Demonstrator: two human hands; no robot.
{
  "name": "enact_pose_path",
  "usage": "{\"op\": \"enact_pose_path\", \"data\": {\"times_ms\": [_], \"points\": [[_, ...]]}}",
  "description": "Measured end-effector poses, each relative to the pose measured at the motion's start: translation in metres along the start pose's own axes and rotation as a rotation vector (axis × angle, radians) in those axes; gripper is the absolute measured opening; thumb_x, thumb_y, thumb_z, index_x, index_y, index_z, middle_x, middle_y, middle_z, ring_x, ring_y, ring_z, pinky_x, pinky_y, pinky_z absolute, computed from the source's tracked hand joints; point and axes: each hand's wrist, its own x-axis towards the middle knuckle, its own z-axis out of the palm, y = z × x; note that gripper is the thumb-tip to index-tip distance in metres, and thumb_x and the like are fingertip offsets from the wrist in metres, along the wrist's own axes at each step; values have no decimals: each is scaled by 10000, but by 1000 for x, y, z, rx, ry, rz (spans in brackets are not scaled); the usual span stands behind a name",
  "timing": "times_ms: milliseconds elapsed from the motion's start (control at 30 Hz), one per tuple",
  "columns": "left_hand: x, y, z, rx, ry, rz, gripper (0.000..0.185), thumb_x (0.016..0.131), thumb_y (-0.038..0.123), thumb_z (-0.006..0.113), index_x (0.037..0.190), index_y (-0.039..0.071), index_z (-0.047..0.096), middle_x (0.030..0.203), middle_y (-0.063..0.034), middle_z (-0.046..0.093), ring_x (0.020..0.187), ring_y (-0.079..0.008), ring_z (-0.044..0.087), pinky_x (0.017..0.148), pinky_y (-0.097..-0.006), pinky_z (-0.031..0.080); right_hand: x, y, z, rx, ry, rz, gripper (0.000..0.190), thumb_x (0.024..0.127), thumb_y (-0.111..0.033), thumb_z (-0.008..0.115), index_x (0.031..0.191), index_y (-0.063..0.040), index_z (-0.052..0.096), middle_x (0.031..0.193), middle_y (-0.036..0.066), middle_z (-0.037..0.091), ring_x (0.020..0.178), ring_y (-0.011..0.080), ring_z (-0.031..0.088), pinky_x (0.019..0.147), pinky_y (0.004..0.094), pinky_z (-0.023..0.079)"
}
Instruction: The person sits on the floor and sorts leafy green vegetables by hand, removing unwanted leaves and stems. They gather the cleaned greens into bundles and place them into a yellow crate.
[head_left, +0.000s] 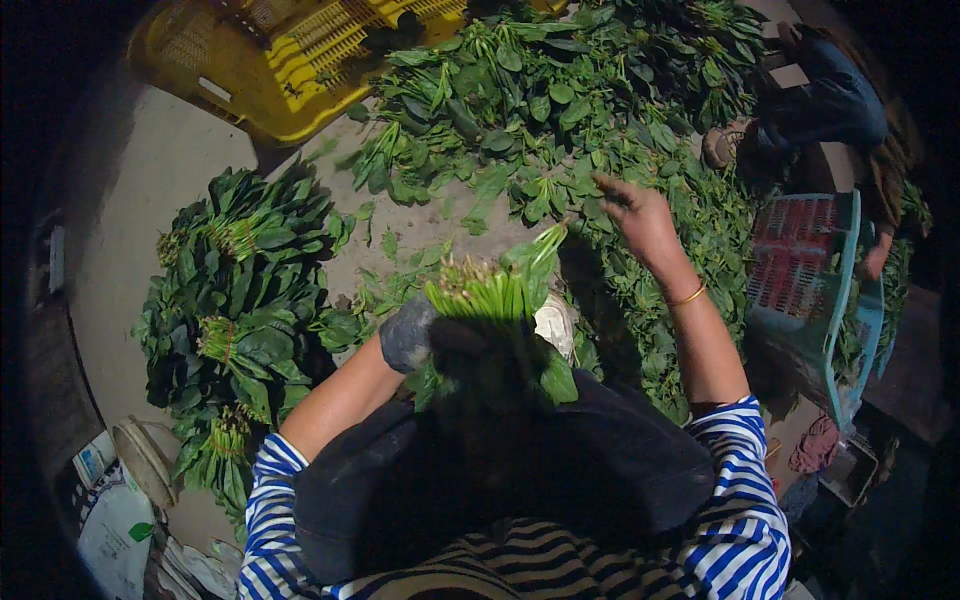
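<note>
My left hand (411, 334), in a dark grey glove, grips a thick bunch of leafy greens (480, 292), which look like spinach. The cut stem ends point away from me, and the leaves hang towards my lap in shadow. At the bunch's right side, one sprig (541, 251) sticks out at a slant. My bare right hand (639, 221), with a gold-coloured bangle (688, 295) on its wrist, is held up to the right, apart from the bunch. Its fingers are spread, slightly blurred, with nothing seen in them. Behind it, loose greens (660, 300) cover the ground.
Tied bundles of greens (247, 300) are piled at my left. A yellow plastic crate (300, 127) stands at the far left. More greens (540, 90) lie heaped ahead. Another person's shoe (724, 142) and a blue plastic basket (844, 300) are on the right.
</note>
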Motion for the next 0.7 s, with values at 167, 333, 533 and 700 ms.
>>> {"op": "enact_pose_path", "data": {"times_ms": [167,333,533,700], "points": [[2,3,5,-121,256,-95,450,866,88,557,1298,15,452,1264,-107,531,1144,-199,513,986,-374,406,-20,-21,30,859,-412,40,515,902,-257,574,1339,-33,423,1396,134,407,1289,236,378,1064,370,301],[9,21,15,-186,417,-140,454,854,80,580,1288,23,461,1231,-109,554,1090,-197,552,957,-360,442,-29,-65,41,1397,-162,182,428,912,-233,565,1252,13,485,1141,114,594,1050,193,562,963,360,417],[8,41,29,212,670,10,569,706,52,757,1223,33,521,1100,-63,625,987,-145,597,886,-306,483,-42,-92,49,369,-111,-97,315,889,-177,591,1145,6,603,1032,46,629,916,104,559,844,236,432],[9,36,26,142,763,40,557,688,42,771,1195,41,539,1065,-40,635,944,-132,604,833,-289,495,-48,-88,96,386,140,-277,282,906,-126,555,1152,3,601,1196,103,533,1100,183,488,957,274,360]]}}
